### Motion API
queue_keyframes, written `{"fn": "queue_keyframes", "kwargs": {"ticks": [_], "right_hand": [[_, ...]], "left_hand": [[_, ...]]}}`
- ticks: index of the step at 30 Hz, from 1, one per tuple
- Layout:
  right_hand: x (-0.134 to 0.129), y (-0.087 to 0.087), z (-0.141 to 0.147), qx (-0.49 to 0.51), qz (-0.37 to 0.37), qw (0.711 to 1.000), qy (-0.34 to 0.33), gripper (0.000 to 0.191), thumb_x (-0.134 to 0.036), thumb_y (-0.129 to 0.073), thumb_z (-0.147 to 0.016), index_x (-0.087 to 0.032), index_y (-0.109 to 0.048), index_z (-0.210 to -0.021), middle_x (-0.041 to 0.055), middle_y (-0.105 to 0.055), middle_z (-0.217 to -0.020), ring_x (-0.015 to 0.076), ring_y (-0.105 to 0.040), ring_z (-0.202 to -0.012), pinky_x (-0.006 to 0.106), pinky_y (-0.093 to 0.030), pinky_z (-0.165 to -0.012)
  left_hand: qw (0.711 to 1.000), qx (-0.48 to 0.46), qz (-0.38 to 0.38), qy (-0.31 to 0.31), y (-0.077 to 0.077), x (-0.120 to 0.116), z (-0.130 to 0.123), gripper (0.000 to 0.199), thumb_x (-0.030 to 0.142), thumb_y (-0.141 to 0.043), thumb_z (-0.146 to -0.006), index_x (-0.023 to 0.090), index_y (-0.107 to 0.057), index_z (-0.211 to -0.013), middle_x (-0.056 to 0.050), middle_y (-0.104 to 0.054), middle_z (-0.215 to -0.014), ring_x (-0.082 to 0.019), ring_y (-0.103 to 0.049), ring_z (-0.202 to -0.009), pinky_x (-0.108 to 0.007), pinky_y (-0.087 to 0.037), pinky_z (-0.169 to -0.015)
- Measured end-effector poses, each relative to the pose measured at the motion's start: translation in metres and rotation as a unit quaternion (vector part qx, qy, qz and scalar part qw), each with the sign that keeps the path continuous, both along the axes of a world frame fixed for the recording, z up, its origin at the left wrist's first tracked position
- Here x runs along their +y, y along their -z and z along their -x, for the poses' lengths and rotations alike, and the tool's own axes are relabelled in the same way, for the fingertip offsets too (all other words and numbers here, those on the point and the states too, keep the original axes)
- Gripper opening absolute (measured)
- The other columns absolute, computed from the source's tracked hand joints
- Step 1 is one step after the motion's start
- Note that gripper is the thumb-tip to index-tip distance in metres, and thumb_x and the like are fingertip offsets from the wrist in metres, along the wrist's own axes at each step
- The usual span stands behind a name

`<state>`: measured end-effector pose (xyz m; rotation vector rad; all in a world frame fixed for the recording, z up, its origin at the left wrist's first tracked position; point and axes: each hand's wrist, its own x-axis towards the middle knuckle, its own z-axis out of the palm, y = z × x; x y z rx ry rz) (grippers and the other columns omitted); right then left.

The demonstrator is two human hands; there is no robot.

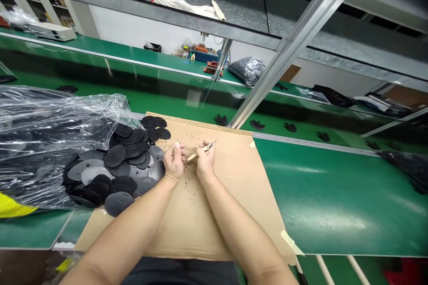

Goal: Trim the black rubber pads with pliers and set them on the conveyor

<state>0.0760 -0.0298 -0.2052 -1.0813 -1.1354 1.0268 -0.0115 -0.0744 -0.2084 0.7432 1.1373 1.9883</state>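
Note:
Over the cardboard sheet [187, 236], my left hand [174, 161] is closed with its fingers curled in and the thumb up. What it pinches, if anything, is too small or hidden to name. Close beside it on the right, my right hand [205, 160] grips a slim craft knife [194, 156] with a tan handle; its metal tip points up and right, away from the left hand. Tiny black bits [189, 182] lie scattered on the cardboard under and around both hands. Left of my left hand is a pile of black oval plastic discs [125, 153].
A clear plastic bag [56, 120] of more discs lies at the left. Behind the cardboard, black curved parts [257, 124] sit spaced along a green belt [187, 93]. A slanting metal post [267, 80] stands beyond the hands. A white glove [183, 4] rests on the overhead shelf.

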Motion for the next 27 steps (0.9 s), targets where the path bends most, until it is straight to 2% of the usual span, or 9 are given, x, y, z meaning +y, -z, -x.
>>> {"fn": "queue_keyframes", "kwargs": {"ticks": [2,5,8,10,11,16,22,25,27], "right_hand": [[0.026,-0.018,-0.004,-0.05,-0.016,0.998,0.021,0.037,-0.024,-0.05,-0.07,-0.023,-0.041,-0.105,0.0032,-0.052,-0.095,0.0159,-0.055,-0.082,0.027,-0.047,-0.072],[0.073,-0.049,-0.016,-0.254,-0.012,0.966,0.041,0.03,-0.026,-0.049,-0.074,-0.023,-0.046,-0.103,0.0033,-0.057,-0.091,0.0196,-0.057,-0.083,0.032,-0.047,-0.076],[0.119,-0.071,-0.026,-0.504,0.014,0.861,0.06,0.029,-0.029,-0.058,-0.075,-0.022,-0.05,-0.102,0.0072,-0.06,-0.096,0.0245,-0.058,-0.091,0.036,-0.047,-0.081],[0.145,-0.075,-0.03,-0.587,0.051,0.804,0.075,0.031,-0.027,-0.06,-0.075,-0.019,-0.053,-0.104,0.0123,-0.058,-0.105,0.0279,-0.057,-0.099,0.04,-0.046,-0.086],[0.157,-0.074,-0.031,-0.602,0.071,0.79,0.087,0.032,-0.025,-0.059,-0.076,-0.017,-0.053,-0.107,0.0151,-0.057,-0.109,0.0299,-0.056,-0.103,0.043,-0.045,-0.088],[0.196,-0.059,-0.029,-0.625,0.105,0.762,0.13,0.04,-0.019,-0.051,-0.082,-0.009,-0.047,-0.121,0.0235,-0.048,-0.122,0.0358,-0.046,-0.119,0.051,-0.037,-0.097],[0.228,-0.049,-0.026,-0.648,0.145,0.741,0.094,0.039,-0.024,-0.053,-0.086,-0.009,-0.049,-0.122,0.0249,-0.048,-0.12,0.0351,-0.049,-0.116,0.049,-0.04,-0.092],[0.234,-0.051,-0.029,-0.656,0.143,0.738,0.063,0.039,-0.033,-0.058,-0.085,-0.011,-0.054,-0.117,0.0222,-0.051,-0.118,0.0337,-0.051,-0.112,0.046,-0.042,-0.091],[0.233,-0.052,-0.031,-0.658,0.128,0.74,0.05,0.035,-0.03,-0.059,-0.084,-0.011,-0.056,-0.113,0.0206,-0.054,-0.114,0.0331,-0.053,-0.109,0.045,-0.043,-0.09]], "left_hand": [[0.999,0.026,-0.011,-0.015,0.001,0.001,0.0,0.046,0.058,-0.049,-0.085,0.014,-0.064,-0.081,-0.001,-0.054,-0.059,-0.007,-0.046,-0.044,-0.018,-0.038,-0.044],[0.996,0.074,-0.022,-0.036,0.001,0.004,-0.001,0.045,0.056,-0.046,-0.088,0.015,-0.064,-0.081,-0.001,-0.054,-0.06,-0.008,-0.046,-0.046,-0.019,-0.039,-0.045],[0.99,0.128,-0.021,-0.048,0.002,0.005,-0.001,0.043,0.051,-0.042,-0.091,0.016,-0.064,-0.082,-0.002,-0.054,-0.062,-0.009,-0.048,-0.049,-0.021,-0.04,-0.048],[0.987,0.154,-0.019,-0.052,0.002,0.004,0.0,0.04,0.048,-0.042,-0.092,0.016,-0.065,-0.084,-0.002,-0.056,-0.064,-0.011,-0.05,-0.051,-0.022,-0.041,-0.051],[0.985,0.161,-0.018,-0.052,0.002,0.004,0.0,0.039,0.047,-0.042,-0.092,0.017,-0.065,-0.085,-0.003,-0.057,-0.066,-0.012,-0.051,-0.053,-0.023,-0.042,-0.052],[0.982,0.185,-0.011,-0.04,0.0,0.001,-0.002,0.032,0.04,-0.044,-0.092,0.018,-0.066,-0.086,-0.004,-0.058,-0.068,-0.015,-0.055,-0.061,-0.026,-0.044,-0.062],[0.986,0.164,-0.003,-0.03,-0.003,0.001,-0.006,0.03,0.04,-0.047,-0.091,0.019,-0.067,-0.086,-0.006,-0.059,-0.068,-0.018,-0.056,-0.064,-0.03,-0.044,-0.065],[0.985,0.168,0.002,-0.031,-0.003,0.002,-0.006,0.031,0.041,-0.046,-0.091,0.019,-0.067,-0.085,-0.006,-0.059,-0.068,-0.019,-0.056,-0.066,-0.03,-0.045,-0.066],[0.984,0.174,0.005,-0.026,-0.001,0.002,-0.007,0.032,0.042,-0.045,-0.091,0.019,-0.066,-0.085,-0.006,-0.06,-0.069,-0.018,-0.056,-0.066,-0.03,-0.044,-0.065]]}}
